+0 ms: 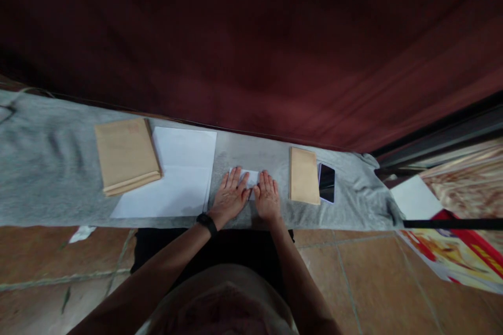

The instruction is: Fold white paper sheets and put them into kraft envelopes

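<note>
A small folded piece of white paper (251,178) lies on the grey cloth in front of me, partly covered by both hands. My left hand (231,194) rests flat on its left side, fingers stretched out and a dark band on the wrist. Across from it, my right hand (268,198) presses flat on the paper's right side with straight fingers. Left of my hands are large white sheets (181,178), with a stack of brown envelopes (128,154) overlapping their left edge. To the right lies another brown envelope or envelopes (305,175).
A phone (327,183) with a dark screen lies beside the right-hand envelope. Grey cloth (51,167) covers the narrow surface, and a dark red panel (251,52) rises behind it. A colourful printed box (459,251) stands at the right. Below is a tiled floor (353,277).
</note>
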Available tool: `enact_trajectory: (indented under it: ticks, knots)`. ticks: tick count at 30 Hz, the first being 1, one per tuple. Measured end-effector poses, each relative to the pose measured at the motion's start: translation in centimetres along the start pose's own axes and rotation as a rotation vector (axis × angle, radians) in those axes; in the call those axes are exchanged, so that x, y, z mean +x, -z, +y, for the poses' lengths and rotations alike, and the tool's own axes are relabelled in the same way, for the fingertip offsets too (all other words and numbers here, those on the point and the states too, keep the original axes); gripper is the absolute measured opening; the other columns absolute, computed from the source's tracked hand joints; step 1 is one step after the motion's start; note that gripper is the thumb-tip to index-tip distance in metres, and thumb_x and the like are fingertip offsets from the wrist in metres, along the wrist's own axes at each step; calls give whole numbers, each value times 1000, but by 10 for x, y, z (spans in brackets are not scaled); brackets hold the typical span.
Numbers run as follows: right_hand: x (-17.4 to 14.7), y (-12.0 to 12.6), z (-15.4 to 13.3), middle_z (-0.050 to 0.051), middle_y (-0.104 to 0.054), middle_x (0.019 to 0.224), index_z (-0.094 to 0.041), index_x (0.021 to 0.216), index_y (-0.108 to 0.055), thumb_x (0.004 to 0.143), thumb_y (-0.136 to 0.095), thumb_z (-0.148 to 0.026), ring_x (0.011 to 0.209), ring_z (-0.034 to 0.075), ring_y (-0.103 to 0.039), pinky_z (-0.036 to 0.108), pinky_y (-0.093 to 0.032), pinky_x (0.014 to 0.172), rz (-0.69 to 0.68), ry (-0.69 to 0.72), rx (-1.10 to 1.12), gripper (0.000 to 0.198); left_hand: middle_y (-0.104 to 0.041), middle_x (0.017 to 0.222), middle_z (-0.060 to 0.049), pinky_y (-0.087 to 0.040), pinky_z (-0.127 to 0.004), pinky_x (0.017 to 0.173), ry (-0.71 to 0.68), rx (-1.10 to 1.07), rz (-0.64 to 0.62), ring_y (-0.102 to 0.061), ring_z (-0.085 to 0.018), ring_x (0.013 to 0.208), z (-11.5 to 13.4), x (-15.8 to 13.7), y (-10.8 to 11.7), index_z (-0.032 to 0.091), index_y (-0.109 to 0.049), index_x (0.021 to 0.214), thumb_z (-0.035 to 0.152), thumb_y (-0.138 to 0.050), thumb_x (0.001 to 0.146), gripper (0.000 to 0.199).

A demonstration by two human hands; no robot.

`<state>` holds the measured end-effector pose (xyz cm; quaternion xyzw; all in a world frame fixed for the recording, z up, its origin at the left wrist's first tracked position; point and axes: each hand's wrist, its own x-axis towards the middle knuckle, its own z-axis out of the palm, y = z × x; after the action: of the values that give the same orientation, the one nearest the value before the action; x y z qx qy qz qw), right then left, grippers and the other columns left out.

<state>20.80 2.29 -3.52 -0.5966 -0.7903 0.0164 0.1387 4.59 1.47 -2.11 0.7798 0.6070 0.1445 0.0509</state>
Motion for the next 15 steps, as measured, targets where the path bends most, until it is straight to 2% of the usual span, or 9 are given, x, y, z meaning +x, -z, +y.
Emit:
enact_trajectory:
  ticks: [5, 15]
  knots:
    - [-5, 3, 13, 16, -36, 161, -9, 157, -33, 109, -28, -34, 151, 27, -30, 49, -25, 122, 10, -17, -8, 55, -28, 165, -18, -21, -50, 126, 44, 10, 22, -23, -30, 154, -2, -1, -2, 7, -35, 155, 38, -38, 100, 63]
    - [-28, 18, 24, 10, -40, 159, -16, 156, -37, 107, -36, -31, 150, 27, -33, 51, -24, 123, 12, 34, -8, 52, -28, 164, -20, -19, -50, 126, 72, 17, 20, -23, -31, 154, -3, -2, -3, 4, -34, 155, 41, -35, 101, 65]
